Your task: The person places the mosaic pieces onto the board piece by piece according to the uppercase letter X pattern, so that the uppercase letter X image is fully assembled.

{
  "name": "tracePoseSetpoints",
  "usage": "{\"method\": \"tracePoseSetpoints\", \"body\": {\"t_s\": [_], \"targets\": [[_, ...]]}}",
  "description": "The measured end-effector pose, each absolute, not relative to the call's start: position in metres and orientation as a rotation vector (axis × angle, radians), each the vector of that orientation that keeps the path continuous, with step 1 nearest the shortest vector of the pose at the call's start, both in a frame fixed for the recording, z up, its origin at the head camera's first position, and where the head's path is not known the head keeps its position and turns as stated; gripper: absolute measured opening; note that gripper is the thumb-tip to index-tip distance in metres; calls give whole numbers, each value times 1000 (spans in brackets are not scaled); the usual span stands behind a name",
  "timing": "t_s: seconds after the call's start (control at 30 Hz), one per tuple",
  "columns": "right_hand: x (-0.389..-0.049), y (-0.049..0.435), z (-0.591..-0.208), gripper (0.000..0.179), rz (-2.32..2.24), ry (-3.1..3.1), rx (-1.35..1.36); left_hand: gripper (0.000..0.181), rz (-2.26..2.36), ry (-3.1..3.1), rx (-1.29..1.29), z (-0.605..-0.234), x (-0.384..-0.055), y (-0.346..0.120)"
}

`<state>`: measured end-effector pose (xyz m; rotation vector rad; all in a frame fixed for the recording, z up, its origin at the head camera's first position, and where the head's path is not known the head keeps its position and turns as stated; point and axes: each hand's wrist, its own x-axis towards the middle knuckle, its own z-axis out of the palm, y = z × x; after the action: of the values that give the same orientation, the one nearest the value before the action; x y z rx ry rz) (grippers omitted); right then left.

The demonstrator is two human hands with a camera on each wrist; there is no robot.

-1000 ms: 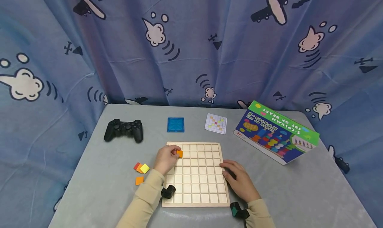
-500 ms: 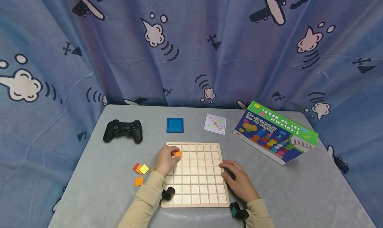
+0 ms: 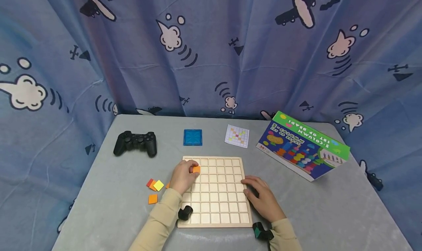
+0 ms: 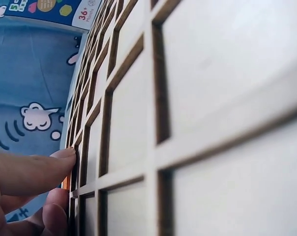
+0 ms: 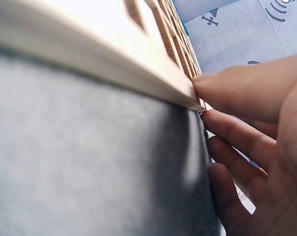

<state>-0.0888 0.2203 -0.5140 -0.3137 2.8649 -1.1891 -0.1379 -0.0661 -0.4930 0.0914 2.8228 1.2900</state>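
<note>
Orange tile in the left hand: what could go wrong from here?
1. The left hand pinches the orange tile at the grid board; it could seat askew.
2. The right hand touches the grid board's right edge; a nudge might shift it.
3. The left sleeve lies near loose tiles; pulling back might scatter them.

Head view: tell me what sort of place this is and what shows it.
Probably a tabletop play or recording corner, judging by the cartoon-print curtain hanging behind a grey table, and the gridded wooden board and brightly printed box on it.
</note>
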Motion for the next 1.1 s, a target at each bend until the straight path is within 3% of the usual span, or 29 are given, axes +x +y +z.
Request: {"method": "tracePoseSetpoints", "body": {"t_s": [0.37, 0.77, 1.1], "targets": [[-89, 219, -513, 31, -1202, 2867, -356, 23, 1485, 2687, -30, -487, -131, -83], [-87, 221, -514, 32, -1197, 2856, -345, 18, 1369, 2814, -270, -468, -60, -150], [-88, 221, -516, 32, -1192, 2861, -337, 45, 1161, 2728, -435, -489, -36, -172]]}}
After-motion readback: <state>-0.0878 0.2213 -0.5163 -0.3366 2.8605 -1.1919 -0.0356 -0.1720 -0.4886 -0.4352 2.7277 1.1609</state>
